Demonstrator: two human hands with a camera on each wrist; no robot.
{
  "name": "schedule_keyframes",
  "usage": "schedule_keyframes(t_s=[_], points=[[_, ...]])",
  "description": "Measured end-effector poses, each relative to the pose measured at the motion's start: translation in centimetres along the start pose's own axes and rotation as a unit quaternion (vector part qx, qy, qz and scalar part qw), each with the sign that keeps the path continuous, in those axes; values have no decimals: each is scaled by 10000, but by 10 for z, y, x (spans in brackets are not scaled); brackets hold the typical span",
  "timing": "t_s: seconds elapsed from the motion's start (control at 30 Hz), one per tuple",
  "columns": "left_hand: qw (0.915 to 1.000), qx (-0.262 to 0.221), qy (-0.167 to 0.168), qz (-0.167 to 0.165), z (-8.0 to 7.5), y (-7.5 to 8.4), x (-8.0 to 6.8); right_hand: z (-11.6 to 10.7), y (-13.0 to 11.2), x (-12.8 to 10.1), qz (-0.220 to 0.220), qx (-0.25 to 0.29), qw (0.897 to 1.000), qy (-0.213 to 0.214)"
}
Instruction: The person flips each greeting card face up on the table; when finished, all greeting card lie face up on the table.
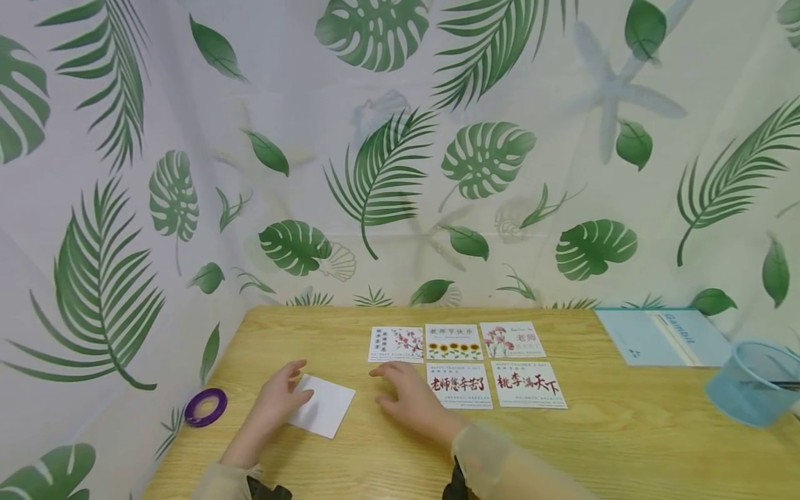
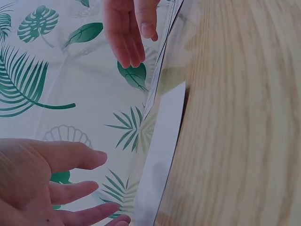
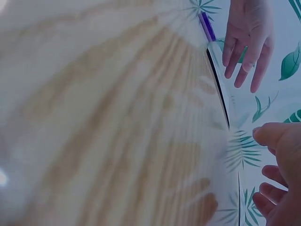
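Note:
A small stack or sheet of plain white card (image 1: 326, 406) lies turned at an angle on the wooden table. Over its left edge my left hand (image 1: 275, 403) hovers with relaxed, slightly bent fingers and holds nothing. To the right of the card, my right hand (image 1: 412, 401) is held above the table, its fingers loosely extended and apart from the card. The left wrist view shows the white card (image 2: 162, 150) beside the spread fingers of my left hand (image 2: 61, 183). My right hand (image 3: 282, 165) shows no object in its own wrist view.
Several printed cards (image 1: 454, 342) with flowers and red lettering lie in two rows behind and right of my right hand. A purple tape roll (image 1: 206, 407) sits at the left table edge. At the right are a light blue booklet (image 1: 637, 340) and a blue pen basket (image 1: 744, 389).

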State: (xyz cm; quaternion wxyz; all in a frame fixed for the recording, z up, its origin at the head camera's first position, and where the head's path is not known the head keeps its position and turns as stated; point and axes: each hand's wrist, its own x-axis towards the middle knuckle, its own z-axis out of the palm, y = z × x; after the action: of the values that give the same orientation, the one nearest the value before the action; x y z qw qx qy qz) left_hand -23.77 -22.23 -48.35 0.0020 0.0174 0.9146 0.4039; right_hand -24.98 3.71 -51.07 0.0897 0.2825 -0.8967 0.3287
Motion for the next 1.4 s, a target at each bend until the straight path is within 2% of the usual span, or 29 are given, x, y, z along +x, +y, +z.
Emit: schedule_keyframes(t_s=[0.23, 0.5, 0.67, 0.83, 1.07, 1.4], points=[[9997, 170, -116, -91, -5, -4, -5, 6, -8, 0, -342, -328, 9986, -231], [9991, 329, -248, 1, -9, 0, -11, 9, -20, 1, -584, -568, 9940, -726], [9982, 521, -281, 45, -9, -2, -13, 15, -26, 2, -543, -672, 9928, -828], [9974, 632, -332, -65, -10, -5, -16, 21, -31, 0, -383, -731, 9915, -1002], [9976, 592, -350, -88, -13, -7, -19, 26, -35, -2, -287, -778, 9895, -1183], [9985, 434, -317, 28, -13, -4, -19, 31, -37, 0, -293, -935, 9883, -1168]])
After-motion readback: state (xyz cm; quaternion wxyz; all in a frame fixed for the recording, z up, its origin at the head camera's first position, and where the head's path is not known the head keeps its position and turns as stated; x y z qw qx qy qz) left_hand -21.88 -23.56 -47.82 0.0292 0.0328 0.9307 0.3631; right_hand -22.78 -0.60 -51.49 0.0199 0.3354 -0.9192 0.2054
